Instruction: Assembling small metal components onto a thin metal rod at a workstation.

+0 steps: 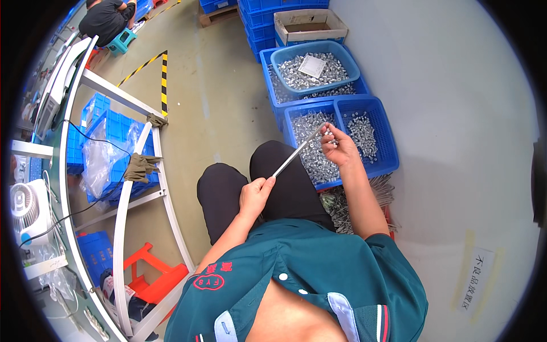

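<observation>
A thin, straight metal rod (296, 154) slants across my knees, away and to the right. My left hand (256, 195) is closed in a fist round its near end. At the far end, the thumb and fingers of my right hand (340, 147) pinch the rod's tip; small silver pieces seem to show in the curled fingers, too small to tell apart. This hand is over a blue divided crate (389, 137). Small silver metal fittings (310, 145) fill its left compartment, and shorter nut-like pieces (362, 135) lie in the right one.
Below the crate lies a bundle of thin metal rods (342, 214). Beyond stands a light-blue basket (352, 68) of fittings, with a white carton (310, 21) behind. At left are a white-framed workbench (122, 245), an orange stool (149, 273), blue crates (114, 134) and a seated person (105, 21).
</observation>
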Demonstrator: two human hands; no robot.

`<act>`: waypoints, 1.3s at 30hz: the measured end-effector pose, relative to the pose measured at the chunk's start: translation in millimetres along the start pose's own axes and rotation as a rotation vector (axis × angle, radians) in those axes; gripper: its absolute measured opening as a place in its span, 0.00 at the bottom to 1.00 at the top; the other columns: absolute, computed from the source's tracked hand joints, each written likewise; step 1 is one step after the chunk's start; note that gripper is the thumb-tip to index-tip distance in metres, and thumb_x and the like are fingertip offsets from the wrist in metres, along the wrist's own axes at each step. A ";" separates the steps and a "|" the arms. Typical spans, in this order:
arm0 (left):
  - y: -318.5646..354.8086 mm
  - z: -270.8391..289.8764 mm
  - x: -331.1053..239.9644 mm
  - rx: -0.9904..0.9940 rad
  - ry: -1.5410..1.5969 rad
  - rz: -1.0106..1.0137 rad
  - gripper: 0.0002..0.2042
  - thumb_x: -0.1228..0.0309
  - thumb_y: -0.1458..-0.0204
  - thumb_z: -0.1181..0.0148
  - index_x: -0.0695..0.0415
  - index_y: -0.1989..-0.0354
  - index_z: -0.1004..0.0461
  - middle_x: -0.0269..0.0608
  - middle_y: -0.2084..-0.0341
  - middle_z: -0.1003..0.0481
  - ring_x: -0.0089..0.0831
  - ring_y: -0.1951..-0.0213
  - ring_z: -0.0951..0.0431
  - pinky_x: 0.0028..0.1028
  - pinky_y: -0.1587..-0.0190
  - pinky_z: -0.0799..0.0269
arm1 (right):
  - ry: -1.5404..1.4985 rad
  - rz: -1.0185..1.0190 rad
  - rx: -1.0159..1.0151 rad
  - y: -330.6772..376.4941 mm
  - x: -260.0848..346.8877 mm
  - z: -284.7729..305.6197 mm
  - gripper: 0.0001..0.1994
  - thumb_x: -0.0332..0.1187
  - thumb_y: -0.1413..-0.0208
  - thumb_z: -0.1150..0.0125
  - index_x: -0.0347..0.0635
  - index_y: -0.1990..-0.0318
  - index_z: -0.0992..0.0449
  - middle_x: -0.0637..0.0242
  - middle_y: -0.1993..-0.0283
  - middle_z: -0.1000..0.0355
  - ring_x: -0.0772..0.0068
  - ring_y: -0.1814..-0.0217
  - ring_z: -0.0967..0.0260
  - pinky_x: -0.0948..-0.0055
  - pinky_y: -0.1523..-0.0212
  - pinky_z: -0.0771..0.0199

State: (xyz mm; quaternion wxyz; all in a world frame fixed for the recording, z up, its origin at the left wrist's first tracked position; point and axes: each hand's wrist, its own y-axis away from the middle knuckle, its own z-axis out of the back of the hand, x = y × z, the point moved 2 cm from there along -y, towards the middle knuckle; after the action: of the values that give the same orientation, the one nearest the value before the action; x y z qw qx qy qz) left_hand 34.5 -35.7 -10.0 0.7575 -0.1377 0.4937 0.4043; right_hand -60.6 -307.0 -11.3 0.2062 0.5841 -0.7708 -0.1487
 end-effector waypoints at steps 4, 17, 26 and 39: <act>0.3 -0.3 -1.5 -0.003 -0.002 -0.010 0.25 0.52 0.47 0.46 0.62 0.85 0.38 0.46 0.91 0.42 0.33 0.87 0.43 0.34 0.82 0.44 | -0.042 0.021 -0.061 -3.3 3.2 1.7 0.05 0.29 0.42 0.47 0.39 0.62 0.31 0.62 0.64 0.32 0.82 0.75 0.38 0.89 0.83 0.43; 1.3 -0.8 -2.7 -0.002 0.009 -0.006 0.24 0.57 0.46 0.45 0.61 0.86 0.40 0.34 0.90 0.46 0.19 0.83 0.47 0.28 0.82 0.47 | 0.123 0.200 -0.059 -4.6 6.1 5.3 0.12 0.22 0.44 0.49 0.31 0.52 0.34 0.50 0.53 0.34 0.72 0.66 0.33 0.80 0.72 0.31; 1.3 -0.9 -1.4 0.001 0.004 -0.001 0.24 0.57 0.46 0.45 0.61 0.86 0.40 0.35 0.90 0.46 0.19 0.83 0.47 0.28 0.82 0.47 | -0.058 0.079 0.038 -2.3 6.4 -2.2 0.08 0.22 0.44 0.49 0.35 0.57 0.30 0.58 0.63 0.30 0.81 0.75 0.38 0.88 0.84 0.42; 3.3 -0.7 -4.9 -0.026 -0.066 -0.057 0.24 0.54 0.47 0.45 0.61 0.85 0.38 0.45 0.91 0.42 0.34 0.86 0.42 0.34 0.82 0.44 | 0.110 0.148 0.101 2.6 4.9 -24.8 0.08 0.21 0.47 0.47 0.39 0.60 0.30 0.60 0.63 0.29 0.85 0.78 0.40 0.87 0.86 0.45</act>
State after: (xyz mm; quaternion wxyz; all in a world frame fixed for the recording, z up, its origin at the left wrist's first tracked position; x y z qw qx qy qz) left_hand 30.6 -36.4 -5.4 0.7828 -0.1480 0.4591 0.3932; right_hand -51.7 -310.7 12.2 0.2288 0.5427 -0.8058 -0.0617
